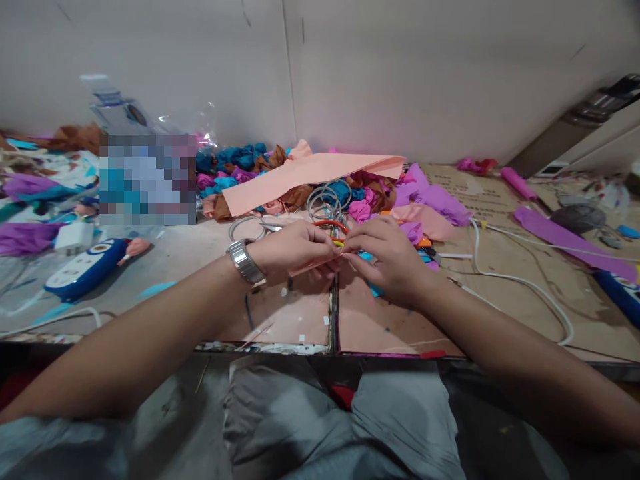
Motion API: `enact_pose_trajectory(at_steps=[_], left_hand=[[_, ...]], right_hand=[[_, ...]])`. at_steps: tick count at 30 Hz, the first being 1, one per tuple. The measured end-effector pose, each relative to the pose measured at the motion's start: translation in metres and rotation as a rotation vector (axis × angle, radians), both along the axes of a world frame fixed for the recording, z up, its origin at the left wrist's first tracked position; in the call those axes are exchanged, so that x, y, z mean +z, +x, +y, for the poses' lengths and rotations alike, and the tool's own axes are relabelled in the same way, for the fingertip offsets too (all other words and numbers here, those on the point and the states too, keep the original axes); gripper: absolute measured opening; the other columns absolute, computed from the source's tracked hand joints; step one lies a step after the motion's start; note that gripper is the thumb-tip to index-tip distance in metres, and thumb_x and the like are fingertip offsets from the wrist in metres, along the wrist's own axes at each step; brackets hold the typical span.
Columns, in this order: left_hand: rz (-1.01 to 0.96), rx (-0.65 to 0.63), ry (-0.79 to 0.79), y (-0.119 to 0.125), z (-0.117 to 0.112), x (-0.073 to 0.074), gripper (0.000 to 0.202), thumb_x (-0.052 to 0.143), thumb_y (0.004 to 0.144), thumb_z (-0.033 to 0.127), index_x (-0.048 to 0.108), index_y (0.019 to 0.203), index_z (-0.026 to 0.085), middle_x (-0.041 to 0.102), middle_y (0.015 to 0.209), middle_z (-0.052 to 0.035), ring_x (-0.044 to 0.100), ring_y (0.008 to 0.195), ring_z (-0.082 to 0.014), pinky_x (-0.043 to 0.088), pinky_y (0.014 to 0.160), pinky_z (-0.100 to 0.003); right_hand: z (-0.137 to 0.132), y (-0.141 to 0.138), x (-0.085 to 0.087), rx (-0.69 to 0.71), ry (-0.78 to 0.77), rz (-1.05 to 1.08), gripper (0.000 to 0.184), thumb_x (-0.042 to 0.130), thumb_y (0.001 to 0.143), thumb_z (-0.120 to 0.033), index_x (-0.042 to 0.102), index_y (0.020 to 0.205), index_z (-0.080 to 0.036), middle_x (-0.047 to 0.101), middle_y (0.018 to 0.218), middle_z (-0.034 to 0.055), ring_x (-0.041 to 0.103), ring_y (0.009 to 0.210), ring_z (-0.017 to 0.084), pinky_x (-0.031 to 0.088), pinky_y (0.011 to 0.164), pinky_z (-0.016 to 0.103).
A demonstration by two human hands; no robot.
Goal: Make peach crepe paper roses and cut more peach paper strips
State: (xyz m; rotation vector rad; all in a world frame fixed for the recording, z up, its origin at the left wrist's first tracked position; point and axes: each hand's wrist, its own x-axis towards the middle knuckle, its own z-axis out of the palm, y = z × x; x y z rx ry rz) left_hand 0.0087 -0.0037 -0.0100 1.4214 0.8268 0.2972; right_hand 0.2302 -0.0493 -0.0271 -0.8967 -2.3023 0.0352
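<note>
My left hand (295, 250), below a metal watch (245, 261), is closed on a narrow strip of peach paper (303, 269) that sticks out under its fingers. My right hand (385, 257) meets it fingertip to fingertip, pinching at the same spot; the fingers hide most of what lies between them. Just behind the hands are scissors (273, 227), an orange-red handle or loop (333, 225) and coiled wire rings (325, 202). A large folded sheet of peach paper (305, 179) lies over crumpled coloured paper pieces beyond them.
On the left are a blue-and-white power strip (87, 268) and a white plug adapter (74, 238). White cable (537, 287) curves across the cardboard (465, 200) at right. Purple paper (565, 243) lies near a metal flask (575, 127). A gap splits the tabletop before me.
</note>
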Motion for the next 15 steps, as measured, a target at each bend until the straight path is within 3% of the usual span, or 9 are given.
enact_pose_trajectory(at_steps=[7,15], left_hand=[[-0.025,0.005,0.175,0.0016,-0.0045,-0.0016,0.025,0.068,0.087,0.037,0.074,0.080,0.014,0.075,0.076,-0.0046,0.070,0.068,-0.0139,0.055,0.062,-0.021],[0.100,-0.126,0.668,-0.0011,-0.0056,0.0067,0.030,0.059,0.093,0.036,0.072,0.078,0.013,0.071,0.071,-0.0028,0.062,0.064,-0.0127,0.045,0.061,-0.022]], right_hand=[[0.0039,-0.0020,-0.0017,-0.010,-0.079,0.134,0.002,0.069,0.090,-0.022,0.071,0.090,-0.022,0.073,0.102,0.0067,0.065,0.102,0.024,0.045,0.091,0.043],[0.0066,-0.0025,0.0014,0.007,-0.226,0.233,0.007,0.070,0.086,-0.019,0.072,0.080,-0.022,0.070,0.103,0.0065,0.065,0.100,0.023,0.049,0.092,0.043]])
